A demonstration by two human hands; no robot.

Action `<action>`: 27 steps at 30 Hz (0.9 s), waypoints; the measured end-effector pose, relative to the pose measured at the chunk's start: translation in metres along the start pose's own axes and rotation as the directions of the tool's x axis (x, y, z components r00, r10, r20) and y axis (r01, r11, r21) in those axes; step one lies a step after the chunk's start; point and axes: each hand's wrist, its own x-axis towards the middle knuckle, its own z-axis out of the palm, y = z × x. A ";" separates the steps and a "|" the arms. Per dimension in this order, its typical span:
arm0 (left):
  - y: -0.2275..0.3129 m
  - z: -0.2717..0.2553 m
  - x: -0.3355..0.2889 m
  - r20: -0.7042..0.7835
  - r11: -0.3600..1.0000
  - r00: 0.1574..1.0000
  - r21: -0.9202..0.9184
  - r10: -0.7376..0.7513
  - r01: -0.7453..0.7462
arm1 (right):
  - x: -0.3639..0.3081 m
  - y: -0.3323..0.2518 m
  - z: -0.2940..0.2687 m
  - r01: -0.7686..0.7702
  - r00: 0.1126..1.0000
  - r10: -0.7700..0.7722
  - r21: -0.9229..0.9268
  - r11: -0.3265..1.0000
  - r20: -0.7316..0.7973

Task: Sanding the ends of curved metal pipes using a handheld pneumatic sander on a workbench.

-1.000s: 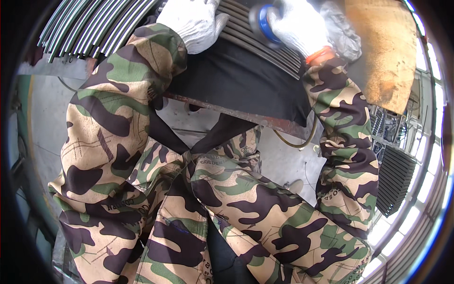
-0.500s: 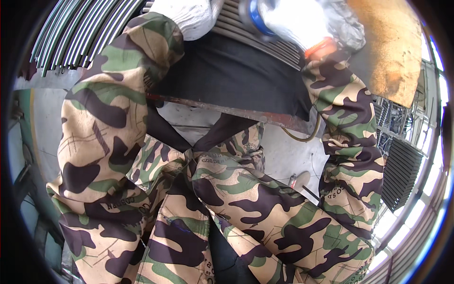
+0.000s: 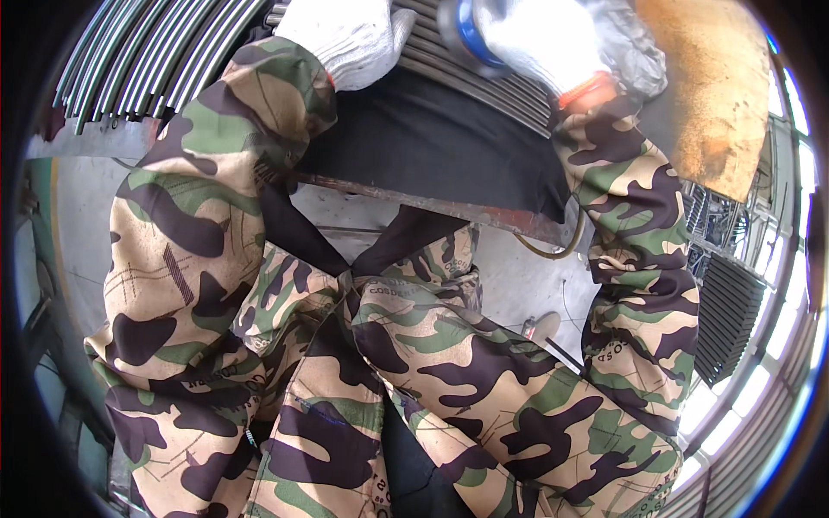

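My left hand [image 3: 350, 43], in a white knit glove, lies over a row of thin metal rods [image 3: 423, 53] at the top edge. Its fingers are mostly cut off or hidden, so their hold cannot be made out. To its right, my right hand [image 3: 540, 43], also gloved in white with an orange cuff, is closed on a round tool with a blue rim [image 3: 471, 33]. The grey part of that tool is blurred and sits over the rods. Black cloth [image 3: 414, 129] covers the near edge of the work surface, below the rods.
More shiny rods [image 3: 164, 60] fan out at the upper left. A worn yellow-brown board [image 3: 712, 95] stands at the upper right, with crumpled clear plastic [image 3: 635, 52] beside my right wrist. A stack of dark bars [image 3: 730, 319] lies far right. A curved hose [image 3: 553, 252] hangs below the table edge.
My left hand has come slightly nearer to me, its forearm shifting with it. My right hand and the blue-rimmed tool stay in nearly the same place.
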 end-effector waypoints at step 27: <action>-0.004 0.007 0.007 -0.043 1.000 0.999 0.004 -0.028 0.028 | -0.016 -0.010 -0.002 0.086 0.996 -0.086 -0.044 0.995 0.014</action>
